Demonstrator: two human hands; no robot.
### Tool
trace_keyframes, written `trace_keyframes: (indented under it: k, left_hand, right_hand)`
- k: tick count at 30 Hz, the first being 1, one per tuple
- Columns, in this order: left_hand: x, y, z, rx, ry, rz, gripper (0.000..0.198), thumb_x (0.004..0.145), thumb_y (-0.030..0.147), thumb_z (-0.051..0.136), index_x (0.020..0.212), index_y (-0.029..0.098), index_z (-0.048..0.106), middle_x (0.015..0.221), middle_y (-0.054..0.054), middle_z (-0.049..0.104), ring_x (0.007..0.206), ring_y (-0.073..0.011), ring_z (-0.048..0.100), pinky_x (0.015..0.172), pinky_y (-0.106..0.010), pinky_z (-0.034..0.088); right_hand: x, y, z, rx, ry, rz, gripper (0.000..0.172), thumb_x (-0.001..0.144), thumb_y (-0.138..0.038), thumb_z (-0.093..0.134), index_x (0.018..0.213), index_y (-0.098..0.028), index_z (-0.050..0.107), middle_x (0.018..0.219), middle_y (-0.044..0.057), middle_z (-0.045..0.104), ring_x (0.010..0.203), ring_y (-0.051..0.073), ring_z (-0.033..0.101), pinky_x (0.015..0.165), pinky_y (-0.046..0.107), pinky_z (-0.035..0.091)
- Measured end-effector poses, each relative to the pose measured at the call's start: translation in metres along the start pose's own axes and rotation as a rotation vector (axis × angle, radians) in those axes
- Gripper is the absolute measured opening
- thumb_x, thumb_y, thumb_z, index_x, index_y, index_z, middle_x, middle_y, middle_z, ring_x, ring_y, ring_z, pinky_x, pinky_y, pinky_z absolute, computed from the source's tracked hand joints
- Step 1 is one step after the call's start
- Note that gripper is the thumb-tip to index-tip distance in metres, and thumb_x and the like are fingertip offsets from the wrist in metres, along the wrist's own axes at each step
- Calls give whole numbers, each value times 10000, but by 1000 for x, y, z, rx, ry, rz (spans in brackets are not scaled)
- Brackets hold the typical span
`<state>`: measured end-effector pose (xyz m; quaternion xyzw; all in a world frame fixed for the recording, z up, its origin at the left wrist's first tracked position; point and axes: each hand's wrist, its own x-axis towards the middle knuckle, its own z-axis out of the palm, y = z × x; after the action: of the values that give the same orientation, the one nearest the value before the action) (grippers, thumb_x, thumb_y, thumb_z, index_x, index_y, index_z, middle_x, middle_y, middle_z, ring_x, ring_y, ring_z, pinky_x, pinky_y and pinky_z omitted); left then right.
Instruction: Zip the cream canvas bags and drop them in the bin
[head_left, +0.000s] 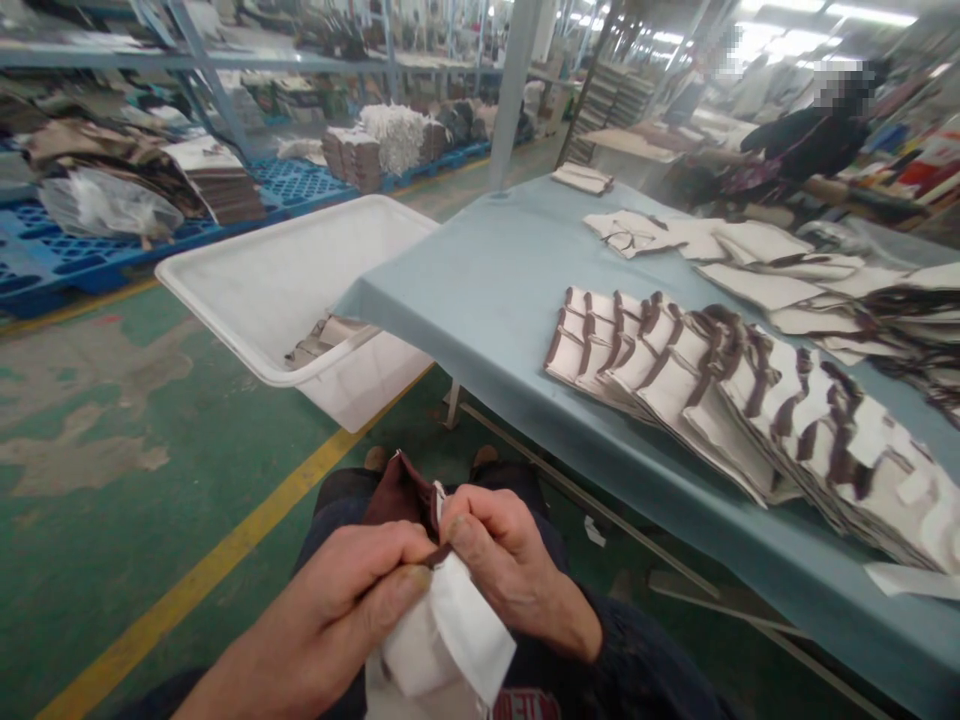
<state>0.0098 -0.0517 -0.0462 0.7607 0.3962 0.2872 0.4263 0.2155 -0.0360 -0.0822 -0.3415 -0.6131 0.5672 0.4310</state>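
While both hands sit low in the bottom middle of the frame, they've got a white fabric piece (450,635) between them, right over the person's lap. The left hand (330,610) is closed, thumb and fingers pinching the top edge of it. The right hand (517,570) is curled too, fingertips pinched on the same edge where the dark brown strap (409,495) comes out, so the two hands are basically touching there. The strap end pokes up just above the knuckles. Past the knees there's green floor (150,420) with a yellow line (225,560) running diagonally across the lower left. On the right is a long table (487,290) with a blue-grey cover, and on it a long overlapping row of white pieces (720,390) with the same brown straps, fanned out like cards. Left of the table's corner, middle of the frame, sits a big white tub (247,230) with a few pieces (322,335) in the bottom. Further up the table there are looser flat pieces (750,250). The upper left has blue pallets (300,180) loaded with stacked material. In the upper right, another person (802,140) in dark clothes stands at a bench.
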Motion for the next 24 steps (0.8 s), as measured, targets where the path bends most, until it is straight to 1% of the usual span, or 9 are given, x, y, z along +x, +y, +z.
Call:
trace_keyframes:
  k: [3, 6, 8, 10, 12, 14, 17, 21, 24]
  left_hand:
    - [10, 11, -7, 106, -25, 77, 304, 1064, 221, 503, 788, 213, 629, 694, 57, 665, 607, -100, 630, 604, -173, 468]
    - [18, 19, -8, 195, -14, 174, 282, 1022, 156, 518, 748, 212, 559, 643, 85, 585, 552, -75, 560, 552, -169, 404]
    - [22, 21, -6, 228, 17, 240, 301, 1001, 138, 529, 712, 210, 489, 612, 96, 510, 521, -71, 491, 521, -187, 348]
    - [25, 23, -5, 239, 45, 268, 322, 985, 129, 535, 685, 208, 449, 593, 99, 459, 506, -73, 448, 506, -207, 306]
    - [26, 23, -7, 218, 33, 232, 308, 972, 138, 540, 680, 207, 473, 588, 96, 457, 508, -78, 447, 505, -211, 304]
    - [25, 24, -9, 158, -19, 145, 297, 990, 178, 502, 695, 208, 523, 615, 77, 513, 541, -93, 496, 527, -204, 350]
    - [25, 21, -13, 65, -70, 8, 396, 1056, 269, 377, 687, 210, 507, 657, 41, 554, 599, -123, 531, 567, -216, 408]
    - [25, 14, -10, -8, -88, -96, 437, 1065, 348, 397, 645, 230, 374, 598, 66, 387, 540, -111, 391, 496, -219, 327]
    - [24, 9, -4, -45, -75, -116, 402, 1035, 316, 444, 647, 230, 380, 605, 70, 369, 532, -104, 366, 469, -210, 297]
  right_hand:
    - [1, -15, -13, -116, -117, -10, 643, 1083, -742, 400, 750, -207, 526, 624, -55, 422, 541, 104, 347, 522, 259, 292]
    - [4, -39, -23, -289, -217, -36, 677, 1114, -720, 288, 753, -201, 531, 669, -33, 466, 588, 115, 399, 583, 277, 316]
    - [7, -50, -26, -363, -264, -55, 661, 1116, -701, 317, 704, -208, 472, 655, -37, 448, 585, 110, 394, 584, 281, 303]
    - [8, -54, -26, -343, -290, -47, 644, 1104, -680, 395, 655, -218, 400, 613, -55, 383, 552, 98, 351, 547, 274, 271]
    - [9, -51, -25, -254, -290, -5, 639, 1084, -662, 473, 632, -228, 353, 587, -73, 310, 521, 88, 292, 500, 266, 229]
    - [8, -46, -25, -194, -262, 25, 612, 1077, -619, 517, 634, -232, 348, 584, -81, 283, 516, 84, 258, 480, 265, 203]
    - [5, -41, -24, -229, -213, 10, 533, 1091, -492, 504, 652, -235, 346, 596, -81, 285, 531, 87, 256, 502, 270, 214]
    - [4, -40, -23, -305, -184, -25, 445, 1074, -352, 475, 672, -244, 318, 604, -77, 295, 541, 97, 288, 544, 283, 242]
    - [3, -39, -21, -298, -163, 1, 411, 1066, -333, 459, 684, -242, 338, 612, -72, 324, 547, 99, 308, 550, 284, 254]
